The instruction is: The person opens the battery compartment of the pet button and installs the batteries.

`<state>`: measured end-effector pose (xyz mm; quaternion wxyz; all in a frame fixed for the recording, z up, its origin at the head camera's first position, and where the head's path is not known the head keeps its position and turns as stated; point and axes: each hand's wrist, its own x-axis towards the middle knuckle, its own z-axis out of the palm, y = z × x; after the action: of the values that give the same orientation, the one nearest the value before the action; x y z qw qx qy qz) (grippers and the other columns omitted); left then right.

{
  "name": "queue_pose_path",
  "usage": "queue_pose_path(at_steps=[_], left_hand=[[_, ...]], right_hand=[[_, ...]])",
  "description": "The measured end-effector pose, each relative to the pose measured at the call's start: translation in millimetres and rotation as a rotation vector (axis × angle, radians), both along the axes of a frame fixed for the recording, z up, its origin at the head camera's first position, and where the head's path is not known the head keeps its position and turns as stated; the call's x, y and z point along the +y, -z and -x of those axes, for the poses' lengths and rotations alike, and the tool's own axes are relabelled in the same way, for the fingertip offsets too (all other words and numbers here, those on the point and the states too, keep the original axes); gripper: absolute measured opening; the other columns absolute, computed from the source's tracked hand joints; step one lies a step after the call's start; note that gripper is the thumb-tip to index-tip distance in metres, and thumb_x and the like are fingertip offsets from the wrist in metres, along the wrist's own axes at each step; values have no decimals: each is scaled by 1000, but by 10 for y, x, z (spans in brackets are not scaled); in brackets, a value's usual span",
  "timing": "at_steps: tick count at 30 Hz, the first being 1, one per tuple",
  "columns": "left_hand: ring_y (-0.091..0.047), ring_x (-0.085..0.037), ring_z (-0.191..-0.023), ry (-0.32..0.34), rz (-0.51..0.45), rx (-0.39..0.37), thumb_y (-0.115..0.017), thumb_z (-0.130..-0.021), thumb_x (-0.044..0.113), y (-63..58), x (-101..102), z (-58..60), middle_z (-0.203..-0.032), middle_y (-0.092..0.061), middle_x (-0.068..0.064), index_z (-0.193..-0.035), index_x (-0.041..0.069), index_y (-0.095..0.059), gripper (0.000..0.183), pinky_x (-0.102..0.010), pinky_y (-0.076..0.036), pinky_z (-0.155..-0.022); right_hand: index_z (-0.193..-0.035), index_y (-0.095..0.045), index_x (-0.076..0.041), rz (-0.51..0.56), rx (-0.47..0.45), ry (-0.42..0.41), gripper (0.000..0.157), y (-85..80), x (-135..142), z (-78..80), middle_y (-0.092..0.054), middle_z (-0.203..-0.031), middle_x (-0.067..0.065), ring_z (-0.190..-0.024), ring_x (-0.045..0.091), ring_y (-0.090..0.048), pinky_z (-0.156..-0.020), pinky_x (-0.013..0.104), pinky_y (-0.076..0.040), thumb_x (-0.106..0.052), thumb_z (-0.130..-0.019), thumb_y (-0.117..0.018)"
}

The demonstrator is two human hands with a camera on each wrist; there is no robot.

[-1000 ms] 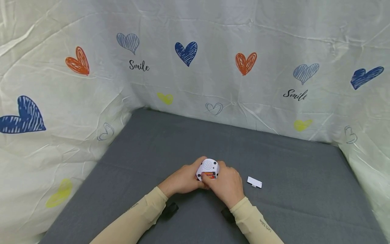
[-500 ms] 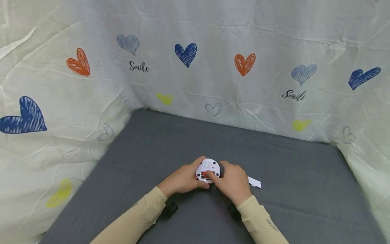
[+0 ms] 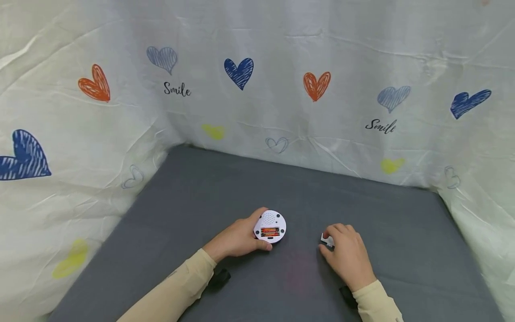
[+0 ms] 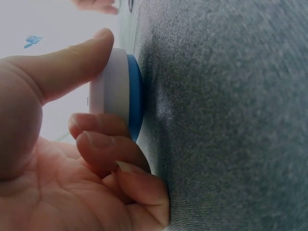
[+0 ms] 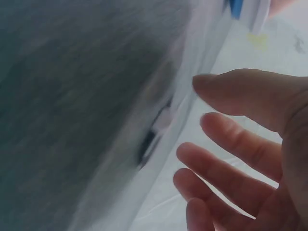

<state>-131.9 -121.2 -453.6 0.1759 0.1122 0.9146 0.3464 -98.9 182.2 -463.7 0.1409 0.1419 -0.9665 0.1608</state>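
My left hand holds a round white battery-powered device by its left edge, thumb near, fingers on the far side. Its perforated back faces up, and two orange-and-black batteries lie in the uncovered compartment. From the left wrist view, the device's underside shows a blue rim close to the cloth. Over to the right, my right hand hovers at the small white battery cover, partly hiding it. In the right wrist view, thumb and fingers stand apart with nothing between them; the cover is too blurred to make out surely.
A dark grey cloth spreads over the table. Behind and to the left hangs a white curtain printed with hearts and words. Beneath the left wrist sits a black wrist-worn piece; a similar one is under the right.
My right hand has left the batteries and moved right to the battery cover. The left hand still holds the device, whose battery compartment is now fully visible.
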Motion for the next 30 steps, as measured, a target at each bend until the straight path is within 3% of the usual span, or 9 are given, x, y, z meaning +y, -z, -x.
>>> queue_pose_path(at_steps=[7,16,30], left_hand=[[-64,-20,-104,-7,-8,11,-93,-85,41,-4,-31,-14,-127,-71,-9,-167,26,-35,101,-47,-51,-93],[-64,-20,-103,-8,0,8,-94,-84,42,-9,-25,-24,-127,-72,-9,-167,26,-36,102,-47,-51,-94],[-65,-20,-103,1,20,4,-92,-86,45,-10,-36,-25,-130,-72,-11,-168,25,-33,103,-47,-52,-92]], right_hand=[[-80,-70,-15,-16,-2,10,25,41,119,-12,-75,-89,4,-76,23,-62,-72,49,-52,-5,-78,-93],[-76,-70,-14,-10,29,9,25,80,75,-1,-71,-82,3,-74,24,-61,-69,45,-52,1,-77,-90],[-79,-69,-15,28,135,-140,24,-193,-641,81,-72,-89,1,-81,21,-61,-73,41,-50,-4,-81,-90]])
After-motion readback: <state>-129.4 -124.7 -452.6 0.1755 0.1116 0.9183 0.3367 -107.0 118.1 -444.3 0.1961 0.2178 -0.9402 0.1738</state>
